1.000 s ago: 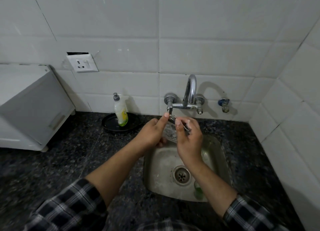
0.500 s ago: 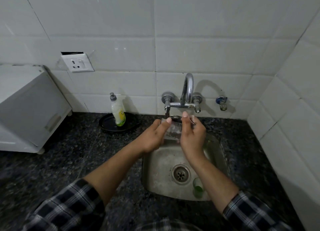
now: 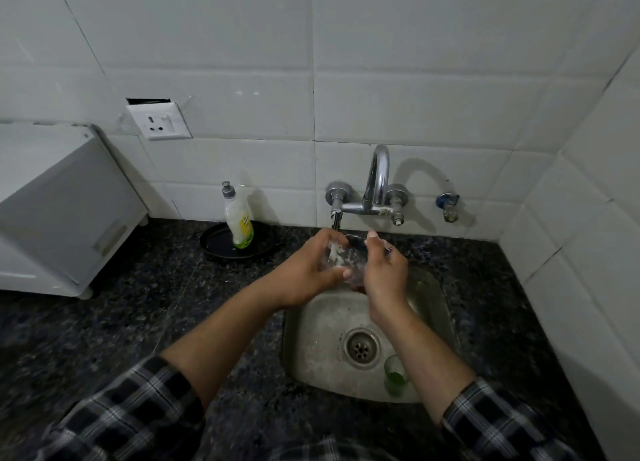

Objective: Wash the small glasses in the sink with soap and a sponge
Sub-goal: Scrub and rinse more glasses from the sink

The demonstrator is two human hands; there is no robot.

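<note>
1. Working over the basin is advised. The sink (image 3: 313, 325) is set into the dark worktop (image 3: 138, 322), so a slipped glass would be caught by steel and not by stone.
2. The tap (image 3: 378, 180) is fixed to the tiled wall behind the sink. Whether water is running cannot be told for certain, so the flow should be checked before a rinse is relied on.
3. The soap bottle (image 3: 239, 221) stands on a black plate (image 3: 214, 249) left of the tap, well apart from both grips. It is judged not to be needed for this step.
4. The left grip (image 3: 311, 266) is curled round the clear glass (image 3: 343, 259), thumb beneath and fingers over the top. The right grip (image 3: 384, 273) is closed against the glass's right side, forefinger raised. Whether a sponge is held there cannot be told.
5. The clear glass is held between the two grips, just below the tap and above the back of the sink. A white streak, foam or water, is seen on it. It should be turned slowly under light pressure, since wet glass is judged slippery.
6. A second glass (image 3: 394, 379), green at the bottom, stands upright in the sink's near right corner beside the right forearm. A knock from that arm should be avoided.
</note>
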